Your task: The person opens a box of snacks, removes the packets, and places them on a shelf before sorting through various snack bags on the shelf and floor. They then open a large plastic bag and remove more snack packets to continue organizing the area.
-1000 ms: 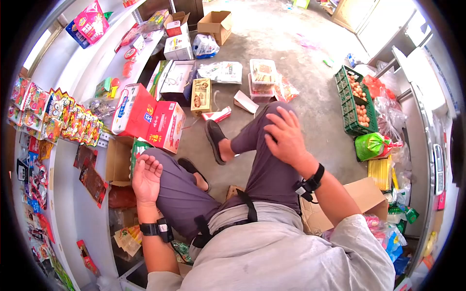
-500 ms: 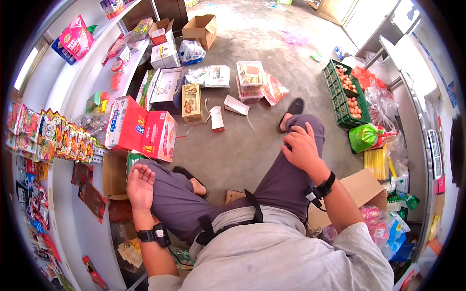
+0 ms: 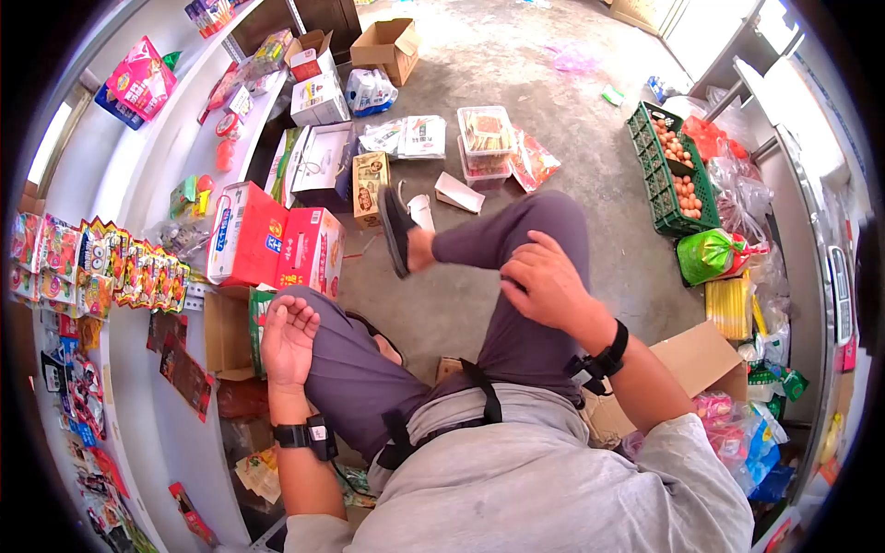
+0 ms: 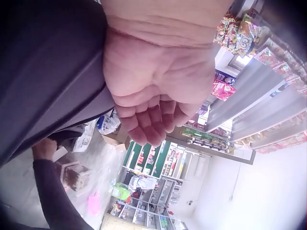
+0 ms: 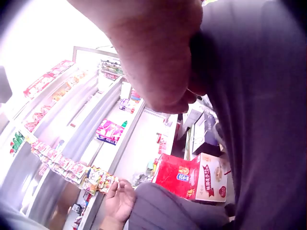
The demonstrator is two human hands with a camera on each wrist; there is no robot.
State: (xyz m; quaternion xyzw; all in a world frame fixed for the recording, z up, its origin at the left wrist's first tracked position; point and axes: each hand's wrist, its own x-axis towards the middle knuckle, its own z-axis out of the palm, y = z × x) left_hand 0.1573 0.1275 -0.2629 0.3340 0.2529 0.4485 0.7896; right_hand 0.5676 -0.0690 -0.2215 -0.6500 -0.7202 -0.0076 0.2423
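From my distant station I can see Chinese characters in white on a blue patch of the red carton [image 3: 249,235], though I can't read them reliably; in the right wrist view, more red lettering runs down a pale panel right beside that patch. The tan carton [image 3: 371,189] carries dark print, and the pink packet [image 3: 147,76] on the shelf [image 3: 189,111] bears pale characters (both too small for me to make out). The hanging snack packets [image 3: 138,265] are brightly printed, one with big cartoon eyes. As for the fingers, the left hand [image 3: 290,343] lies palm up beside the left knee, its fingers slack and slightly bent, grasping nothing. The right hand [image 3: 551,286] rests palm down on the right knee, fingers relaxed and a little bent over the cloth, with no grip that I can see. Under it, the purple-grey trousers [image 3: 355,387] cover the seated person's bent legs.
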